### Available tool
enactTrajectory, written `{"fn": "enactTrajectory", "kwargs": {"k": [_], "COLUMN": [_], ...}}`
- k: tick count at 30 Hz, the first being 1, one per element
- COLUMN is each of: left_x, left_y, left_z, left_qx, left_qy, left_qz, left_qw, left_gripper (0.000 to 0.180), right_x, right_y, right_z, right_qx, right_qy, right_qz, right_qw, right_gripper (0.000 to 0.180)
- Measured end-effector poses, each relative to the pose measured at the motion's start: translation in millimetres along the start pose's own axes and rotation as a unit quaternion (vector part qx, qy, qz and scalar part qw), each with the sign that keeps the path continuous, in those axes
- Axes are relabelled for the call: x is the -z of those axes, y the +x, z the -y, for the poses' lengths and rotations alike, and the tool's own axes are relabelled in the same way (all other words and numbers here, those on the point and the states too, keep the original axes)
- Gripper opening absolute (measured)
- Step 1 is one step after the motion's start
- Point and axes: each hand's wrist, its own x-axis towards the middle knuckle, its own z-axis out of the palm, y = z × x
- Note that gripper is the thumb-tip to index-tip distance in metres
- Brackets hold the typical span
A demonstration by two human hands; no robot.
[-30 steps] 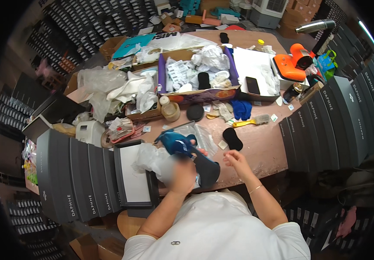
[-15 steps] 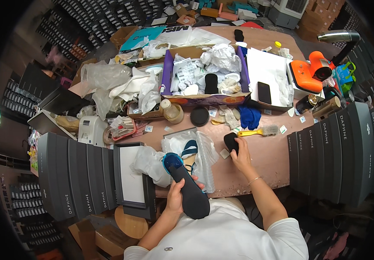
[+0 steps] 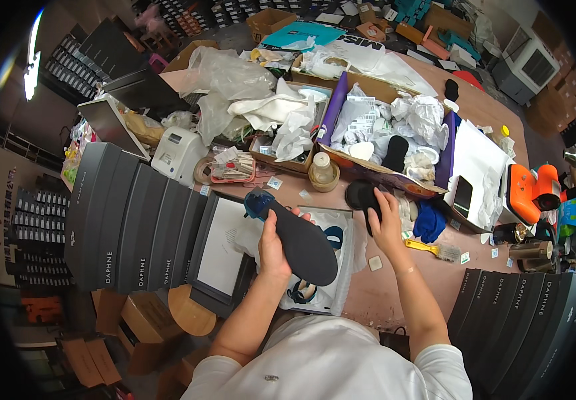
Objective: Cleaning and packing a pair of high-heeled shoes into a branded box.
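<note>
My left hand (image 3: pixel 274 252) is closed around a sandal (image 3: pixel 309 252), its dark flat sole turned up and its blue heel part at the far end. Below it, another sandal with blue straps (image 3: pixel 333 235) lies partly hidden in a tray-like box bottom (image 3: pixel 342 299) lined with white wrapping. My right hand (image 3: pixel 388 230) grips a black oval pad (image 3: pixel 369 207). The pad's far end overlaps a round black disc-shaped container (image 3: pixel 354 194) on the table; whether they touch I cannot tell.
Stacked dark shoeboxes (image 3: pixel 124 227) stand at the left, more shoeboxes (image 3: pixel 521 313) at the right. A purple-edged carton (image 3: pixel 332 110) of crumpled paper is behind. Nearby are a bottle (image 3: pixel 324 172), a blue cloth (image 3: pixel 429 222), a yellow-handled brush (image 3: pixel 422 246) and an orange device (image 3: pixel 522 195).
The head view has turned. My right hand has carried the black pad from near the yellow brush to the round black container. The sandal stays in my left hand, sole more fully in view.
</note>
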Motion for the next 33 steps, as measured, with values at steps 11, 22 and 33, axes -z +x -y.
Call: {"fn": "enactTrajectory", "kwargs": {"k": [11,22,33], "left_x": [1.0,4.8,10.2], "left_y": [-60.1,-59.3,-103.8], "left_z": [52.3,27.8,87.0], "left_qx": [0.066,0.067,0.0], "left_qy": [0.148,0.073,0.242], "left_qz": [0.084,0.164,0.184], "left_qw": [0.983,0.981,0.953], "left_gripper": [0.052,0.047,0.065], "right_x": [30.6,39.9,67.0], "right_y": [-70.2,-145.0,-106.0], "right_z": [157.7,171.1,161.5], "right_qx": [0.18,0.177,0.15], "right_qy": [-0.021,0.001,0.024], "right_qz": [-0.057,-0.096,-0.057], "right_qw": [0.982,0.979,0.987], "right_gripper": [0.028,0.027,0.021]}}
